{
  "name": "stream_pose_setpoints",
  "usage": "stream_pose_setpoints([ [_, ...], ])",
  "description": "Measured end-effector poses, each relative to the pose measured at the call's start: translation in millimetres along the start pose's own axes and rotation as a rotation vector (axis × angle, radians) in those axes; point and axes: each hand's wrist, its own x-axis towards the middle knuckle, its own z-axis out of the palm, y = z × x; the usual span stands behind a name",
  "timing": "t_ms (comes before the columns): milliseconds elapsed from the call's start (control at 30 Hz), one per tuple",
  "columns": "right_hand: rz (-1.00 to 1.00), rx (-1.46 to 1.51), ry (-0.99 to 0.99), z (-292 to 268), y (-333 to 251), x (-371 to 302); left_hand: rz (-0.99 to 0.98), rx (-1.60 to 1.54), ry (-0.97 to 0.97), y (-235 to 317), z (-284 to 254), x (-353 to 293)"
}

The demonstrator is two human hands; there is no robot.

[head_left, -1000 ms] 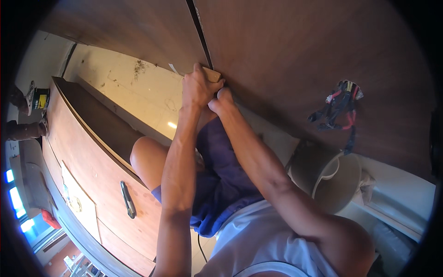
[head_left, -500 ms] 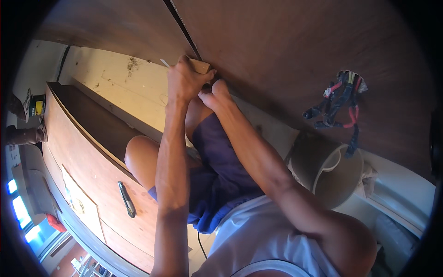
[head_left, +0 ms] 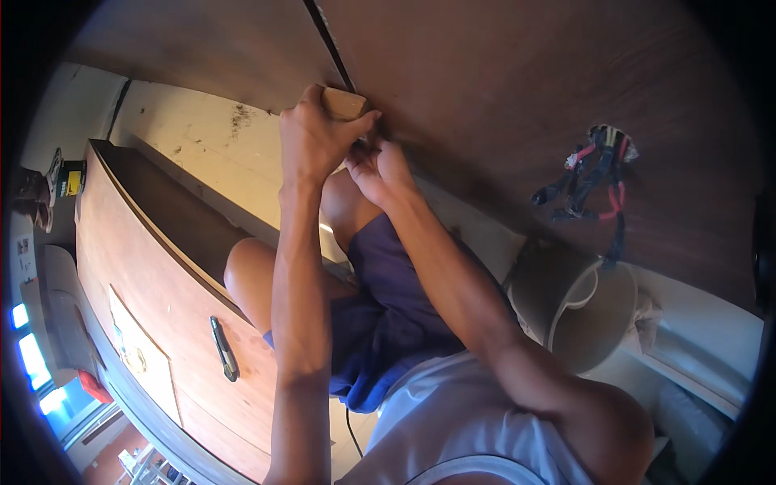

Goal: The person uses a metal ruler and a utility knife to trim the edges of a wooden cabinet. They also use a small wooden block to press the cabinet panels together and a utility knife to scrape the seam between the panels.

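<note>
My left hand (head_left: 309, 144) is wrapped round a small tan block (head_left: 345, 103), which looks like wood. The block is up against a brown wooden panel (head_left: 485, 73), at the lower end of a narrow dark gap (head_left: 330, 40). Just below and to the right, my right hand (head_left: 386, 171) has its fingers curled in close under the left thumb. Whatever those fingers may be holding is hidden in shadow between the two hands.
Taped wires (head_left: 594, 174) hang from a hole in the panel at right, above a grey bucket (head_left: 594, 323). A utility knife (head_left: 224, 349) and a white sheet (head_left: 145, 356) lie on the curved wooden surface at left. My bent knees sit under my forearms.
My left hand has shifted slightly left, baring more of the block's face. The right hand has turned, showing more of its curled fingers. A white sliver beside the left hand is out of sight.
</note>
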Motion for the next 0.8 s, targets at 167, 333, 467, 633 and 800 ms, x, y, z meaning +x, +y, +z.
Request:
stream_pose_setpoints([
  [167,0.018,-0.065,-0.054,6,0,-9,0.046,-0.011,0.038,17,-14,-1],
  [333,0.042,-0.053,-0.116,13,-4,-19,0.079,-0.032,0.064,22,-21,0],
  [467,0.082,-0.065,-0.114,19,-5,-25,0.088,-0.014,0.074,32,-32,1],
  [633,0.078,-0.005,-0.111,31,-6,-36,0.115,0.027,0.083,37,-36,3],
  [800,0.134,0.03,-0.165,41,-8,-45,0.114,0.045,0.121,44,-45,3],
])
